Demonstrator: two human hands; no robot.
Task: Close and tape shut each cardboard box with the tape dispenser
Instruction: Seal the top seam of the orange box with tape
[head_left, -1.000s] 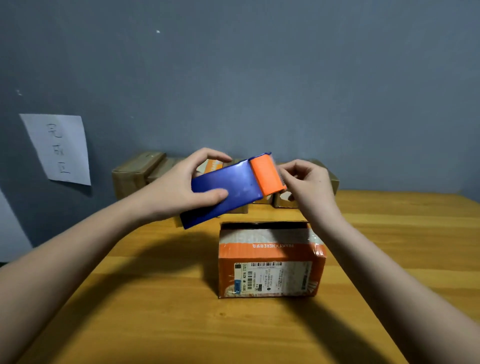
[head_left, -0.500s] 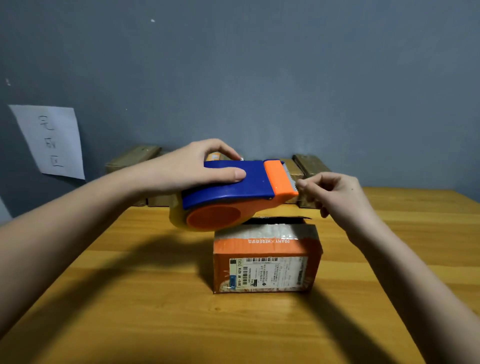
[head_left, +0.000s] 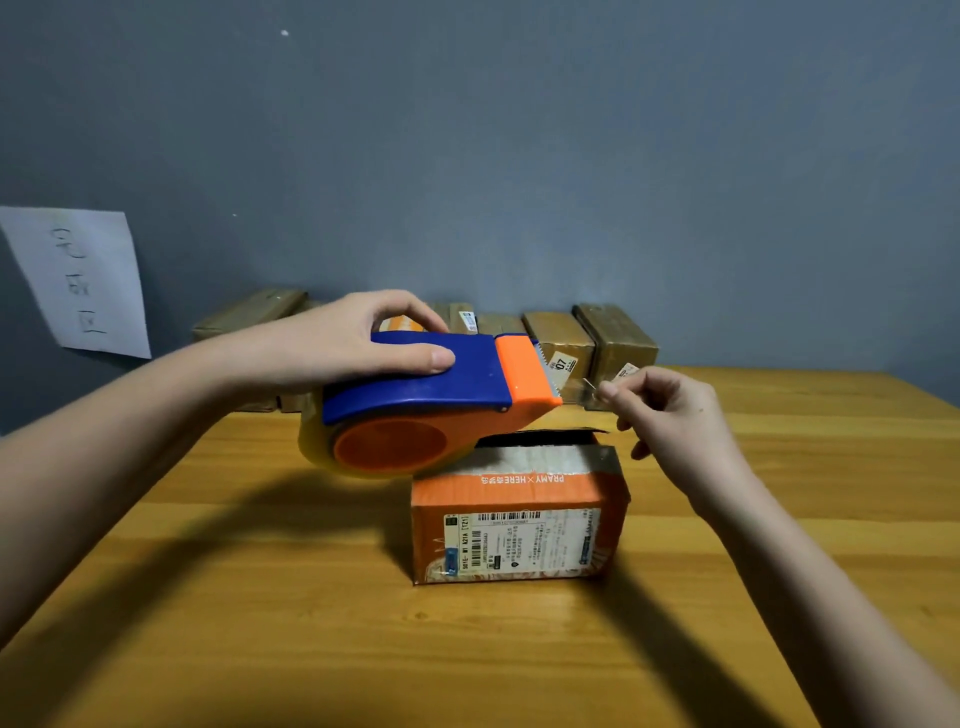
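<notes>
Wooden bench (head_left: 260, 597): your left hand (head_left: 332, 343) grips tape dispenser (head_left: 436, 405) above orange box (head_left: 519, 525); right hand (head_left: 670, 410) pinches tape end (head_left: 579, 391), ready to stick.

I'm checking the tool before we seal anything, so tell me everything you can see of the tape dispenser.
The tape dispenser looks plastic: a blue top cover, an orange body with round hub and an orange nose ending in a toothed cutter. A yellowish tape roll shows at its left. It is held level in the air, above the orange box. The left hand grips its cover; the right hand pinches clear tape at the cutter.
</notes>
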